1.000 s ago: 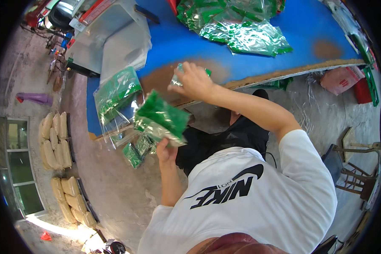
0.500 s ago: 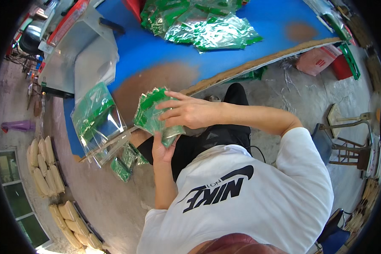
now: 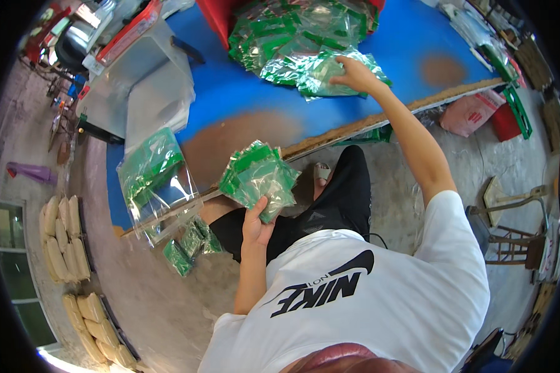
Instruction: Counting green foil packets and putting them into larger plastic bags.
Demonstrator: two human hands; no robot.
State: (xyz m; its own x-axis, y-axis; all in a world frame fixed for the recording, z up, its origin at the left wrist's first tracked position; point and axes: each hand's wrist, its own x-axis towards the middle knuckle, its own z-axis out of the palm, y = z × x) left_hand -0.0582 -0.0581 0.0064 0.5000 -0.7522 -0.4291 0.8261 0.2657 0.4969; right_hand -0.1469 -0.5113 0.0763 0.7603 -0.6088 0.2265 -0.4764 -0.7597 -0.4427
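My left hand point(image 3: 258, 227) grips a fanned stack of green-and-clear plastic packets point(image 3: 261, 177) by its lower end, thumb on top, over my lap by the table edge. Reaching far forward, my right hand point(image 3: 359, 77) is over the near side of a heap of similar packets point(image 3: 274, 37) on the blue table point(image 3: 230, 99). Its thumb and forefinger are apart, touching or just over a shiny packet point(image 3: 320, 78). At the table's left edge lies a large clear bag point(image 3: 158, 171) with green packets inside.
A red container point(image 3: 214, 22) lies behind the heap. Clear plastic sheets point(image 3: 158, 102) rest beside a grey metal machine part point(image 3: 130, 65) at left. Filled packs point(image 3: 190, 242) are on the floor below the clear bag. A chair point(image 3: 516, 230) stands at right; tan sacks point(image 3: 65, 239) lie far left.
My right hand has left the stack and moved forward and right to the heap. The left hand keeps the stack, which now shows fanned out. The view has shifted slightly.
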